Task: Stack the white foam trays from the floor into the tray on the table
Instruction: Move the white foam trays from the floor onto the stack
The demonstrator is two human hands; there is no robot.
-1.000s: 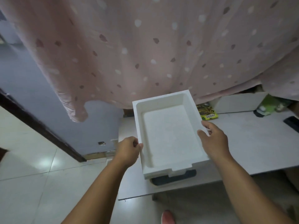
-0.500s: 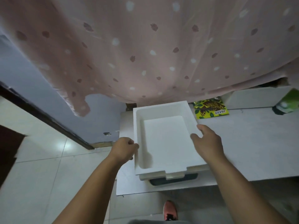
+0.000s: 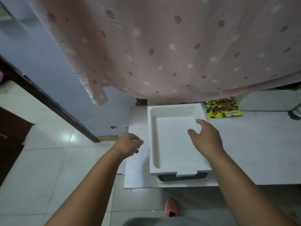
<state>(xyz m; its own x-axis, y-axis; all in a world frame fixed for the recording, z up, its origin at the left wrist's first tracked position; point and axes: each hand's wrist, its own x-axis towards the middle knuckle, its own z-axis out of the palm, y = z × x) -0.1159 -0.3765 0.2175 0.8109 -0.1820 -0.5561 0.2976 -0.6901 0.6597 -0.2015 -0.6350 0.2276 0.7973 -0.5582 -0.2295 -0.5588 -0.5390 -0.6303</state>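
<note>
A white foam tray point(image 3: 172, 141) rests on the white table point(image 3: 254, 152), nested on a dark tray point(image 3: 182, 178) whose front edge shows beneath it. My left hand point(image 3: 128, 145) hovers just left of the foam tray, fingers loosely curled, holding nothing and apart from the rim. My right hand point(image 3: 205, 136) floats over the tray's right rim with fingers spread, empty. No foam trays on the floor are in view.
A pink spotted curtain point(image 3: 162, 49) hangs over the back of the table. A green and yellow snack packet point(image 3: 223, 109) lies behind the tray, a white box point(image 3: 268, 100) at back right. Tiled floor point(image 3: 48, 168) lies to the left; my red shoe point(image 3: 171, 207) is below.
The foam tray went down onto the dark tray and both hands let go of its sides. The left hand drew back leftward; the right hand lifted off the rim.
</note>
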